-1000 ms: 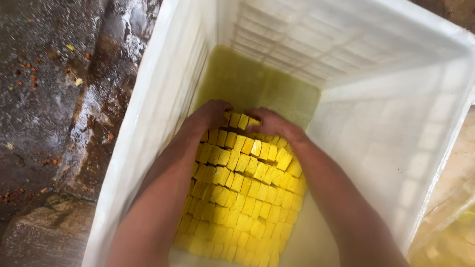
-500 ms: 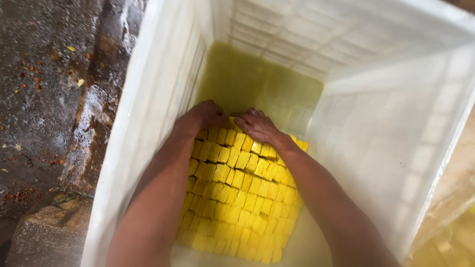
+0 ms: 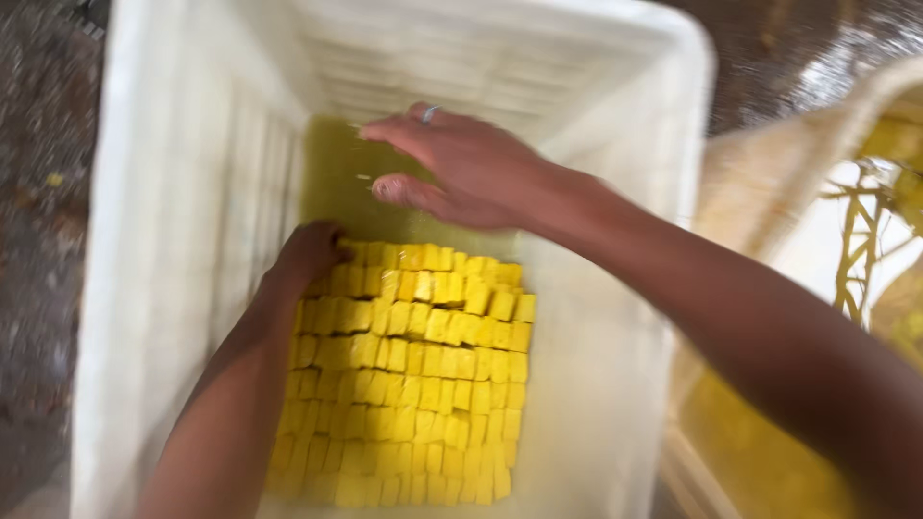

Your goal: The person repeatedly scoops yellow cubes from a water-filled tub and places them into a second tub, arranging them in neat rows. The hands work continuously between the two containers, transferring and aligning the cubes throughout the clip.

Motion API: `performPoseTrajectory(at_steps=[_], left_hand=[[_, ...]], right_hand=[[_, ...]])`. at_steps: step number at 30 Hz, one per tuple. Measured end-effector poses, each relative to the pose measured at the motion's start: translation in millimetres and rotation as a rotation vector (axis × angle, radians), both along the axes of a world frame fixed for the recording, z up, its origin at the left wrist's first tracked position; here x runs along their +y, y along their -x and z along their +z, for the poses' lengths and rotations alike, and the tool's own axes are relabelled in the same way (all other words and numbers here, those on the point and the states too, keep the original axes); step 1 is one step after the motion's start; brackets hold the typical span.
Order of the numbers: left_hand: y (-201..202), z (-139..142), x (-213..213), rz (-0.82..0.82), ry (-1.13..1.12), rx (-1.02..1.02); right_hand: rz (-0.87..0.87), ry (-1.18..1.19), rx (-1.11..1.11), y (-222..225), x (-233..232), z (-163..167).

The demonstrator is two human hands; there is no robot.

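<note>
In the head view, a deep white plastic crate [image 3: 183,288] holds a packed slab of small yellow blocks [image 3: 413,375] laid in tight rows on its bottom, with a bare, wet, yellowish strip of floor [image 3: 336,183] beyond the far row. The left hand [image 3: 308,255] is down inside, fingers curled together against the far left corner of the blocks, touching them; whether anything is pinched in its grip I cannot tell. The right hand [image 3: 461,168], with a ring [image 3: 430,113] on one finger, hovers above the far end of the crate, fingers spread apart and holding nothing, clear of the blocks. To the right stands another pale container [image 3: 798,192] with yellow residue, blurred. As I judge it, squaring the far row goes best with a flat palm pressing evenly along the edge, so the soft-looking blocks slide as one and none tips or crumbles; the left hand should brace the corner while the row is nudged.
</note>
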State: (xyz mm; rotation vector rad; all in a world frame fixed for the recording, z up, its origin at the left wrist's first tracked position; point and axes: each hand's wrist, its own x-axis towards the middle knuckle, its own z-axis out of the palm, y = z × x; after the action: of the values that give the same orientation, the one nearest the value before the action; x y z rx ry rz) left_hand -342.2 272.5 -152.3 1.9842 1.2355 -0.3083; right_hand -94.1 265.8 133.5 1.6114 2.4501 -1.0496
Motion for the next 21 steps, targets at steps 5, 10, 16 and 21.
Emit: performPoseTrajectory(at_steps=[5, 10, 16, 21], left_hand=[[-8, 9, 14, 0.033, 0.181, 0.112], [-79, 4, -4, -0.304, -0.126, -0.261], [-133, 6, -33, -0.339, 0.231, -0.061], [-141, 10, -30, -0.427, 0.163, -0.051]], right_hand=[[-0.386, -0.541, 0.167, -127, -144, 91], [-1.016, -0.801, 0.186, -269, -269, -35], [-0.341, -0.092, -0.844, -316, -359, -135], [-0.859, 0.123, -0.690, -304, -387, -163]])
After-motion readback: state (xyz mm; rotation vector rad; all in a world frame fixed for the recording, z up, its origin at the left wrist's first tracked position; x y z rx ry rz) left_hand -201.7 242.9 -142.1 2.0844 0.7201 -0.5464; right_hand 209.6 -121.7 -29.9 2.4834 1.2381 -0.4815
